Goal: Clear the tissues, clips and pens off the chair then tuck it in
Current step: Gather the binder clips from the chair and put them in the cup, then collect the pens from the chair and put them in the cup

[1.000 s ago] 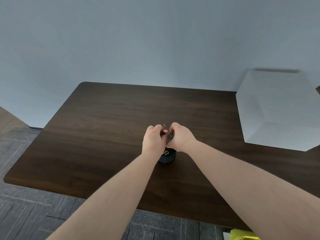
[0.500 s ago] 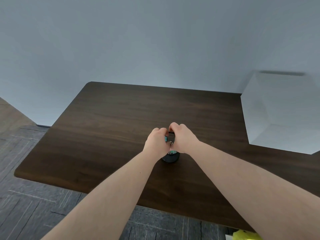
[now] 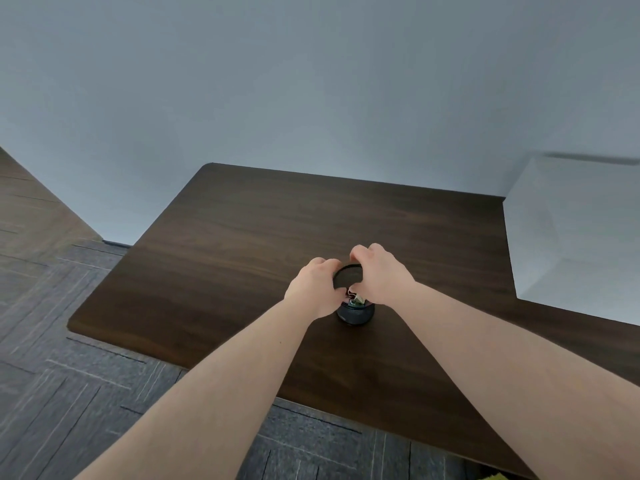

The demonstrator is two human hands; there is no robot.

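A small black round pot (image 3: 356,311) stands on the dark wooden table (image 3: 242,258), near its front middle. My left hand (image 3: 313,289) and my right hand (image 3: 382,275) close in on the pot from either side, fingers curled over its round black top (image 3: 348,276). A few coloured clips (image 3: 355,299) are pinched between my thumbs, low between the two hands and just above the pot's body. The chair, tissues and pens are out of view.
A large white box (image 3: 571,237) sits on the table at the right, close to my right forearm. A plain wall runs behind the table. Grey patterned floor (image 3: 69,393) lies left of and in front of the table. A yellow-green scrap (image 3: 495,477) shows at the bottom edge.
My hands have drawn slightly apart and lowered onto the pot, so its round black top now shows between them. The clips sit lower. The view has shifted left.
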